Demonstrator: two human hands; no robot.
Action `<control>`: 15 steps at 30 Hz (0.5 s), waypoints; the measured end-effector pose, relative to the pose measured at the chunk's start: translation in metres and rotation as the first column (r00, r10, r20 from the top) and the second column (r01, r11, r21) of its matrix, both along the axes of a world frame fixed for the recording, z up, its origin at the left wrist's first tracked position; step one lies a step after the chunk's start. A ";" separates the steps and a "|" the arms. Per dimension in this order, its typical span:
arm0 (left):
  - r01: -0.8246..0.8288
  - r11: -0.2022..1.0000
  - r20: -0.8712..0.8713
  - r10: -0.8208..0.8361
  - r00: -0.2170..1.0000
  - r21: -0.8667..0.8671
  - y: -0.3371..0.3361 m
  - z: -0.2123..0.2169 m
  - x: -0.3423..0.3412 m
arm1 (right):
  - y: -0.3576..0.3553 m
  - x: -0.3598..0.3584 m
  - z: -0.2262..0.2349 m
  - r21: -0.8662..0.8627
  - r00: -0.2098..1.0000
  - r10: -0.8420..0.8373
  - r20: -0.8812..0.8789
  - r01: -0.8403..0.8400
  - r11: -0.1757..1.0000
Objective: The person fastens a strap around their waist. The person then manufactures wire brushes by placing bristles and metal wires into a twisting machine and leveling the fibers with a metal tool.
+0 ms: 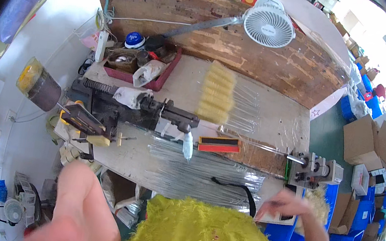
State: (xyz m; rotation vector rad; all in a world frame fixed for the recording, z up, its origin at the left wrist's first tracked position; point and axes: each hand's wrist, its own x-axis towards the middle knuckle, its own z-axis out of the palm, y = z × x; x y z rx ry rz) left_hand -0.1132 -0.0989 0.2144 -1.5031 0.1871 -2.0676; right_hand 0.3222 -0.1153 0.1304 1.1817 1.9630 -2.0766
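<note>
Fingers loosely bent, my right hand (pixel 288 202) hangs just beside a black strap (pixel 252 202) near the work surface's (pixel 287 125) near right corner; whether it pinches anything, I cannot tell. Thin shiny strips (pixel 195 175) lie along the near edge. My left hand's grip is too unclear to tell.

Wires (pixel 195 174) on bench (pixel 282 110), w/ brushes (pixel 217 94) bhd

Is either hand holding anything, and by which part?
Cannot be told: the right hand is blurred beside the black strap; the left hand cannot be made out.
</note>
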 end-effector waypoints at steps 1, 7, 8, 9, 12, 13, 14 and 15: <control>-0.014 1.000 -0.004 0.014 1.000 0.008 0.003 -0.003 0.003 | -0.016 -0.014 -0.008 -0.267 0.862 0.096 0.498 0.048 0.962; -0.459 0.774 -0.066 0.481 0.874 -0.436 0.004 -0.059 -0.012 | -0.209 0.106 -0.233 -0.588 0.965 0.075 0.250 0.090 0.804; -0.350 0.735 0.019 0.442 0.897 -0.581 0.013 -0.076 0.001 | -0.185 0.083 -0.188 -0.517 0.903 0.215 0.371 0.008 0.856; -0.287 0.656 -0.029 0.374 0.927 -0.699 0.006 -0.079 0.006 | -0.134 0.039 -0.104 -0.546 0.895 0.264 0.360 -0.028 0.838; -0.173 0.532 -0.133 0.114 0.985 -0.829 0.019 -0.105 0.022 | -0.077 0.055 -0.101 -0.060 0.964 -0.193 0.181 0.207 0.977; 0.076 0.322 0.053 -0.080 0.995 -0.944 0.013 -0.115 0.039 | -0.060 0.036 -0.079 0.062 0.961 -0.203 0.185 0.195 0.979; 0.307 0.072 0.287 -0.208 0.935 -0.949 0.012 -0.123 0.053 | -0.030 0.007 -0.055 0.194 0.961 -0.210 0.183 0.174 0.966; 0.375 -0.108 0.390 -0.192 0.901 -0.921 0.003 -0.134 0.058 | -0.017 -0.005 -0.062 0.175 0.971 -0.161 0.179 0.129 0.976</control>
